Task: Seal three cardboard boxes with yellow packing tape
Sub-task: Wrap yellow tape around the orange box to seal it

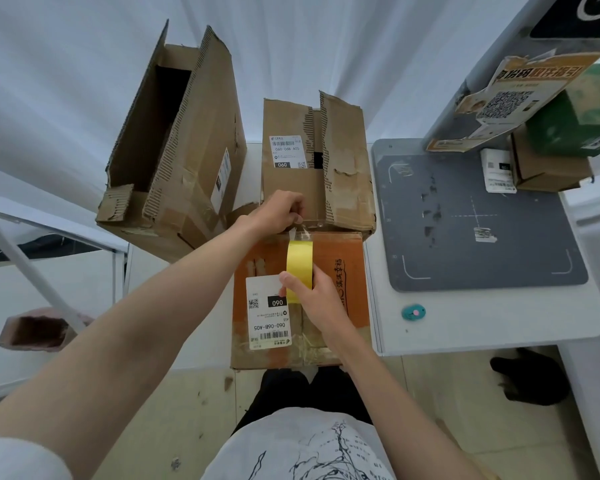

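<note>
3 cardboard boxes sit on the white bench; the orange box lies nearest, the labelled box behind it, the tall open box left; right hand grips 1 yellow tape roll; left hand pinches the tape's free end at the orange box's far edge.

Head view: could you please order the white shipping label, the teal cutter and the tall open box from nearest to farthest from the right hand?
1. White shipping label, just left of the right hand.
2. Teal cutter, to its right on the table.
3. Tall open box, far back left.
</note>
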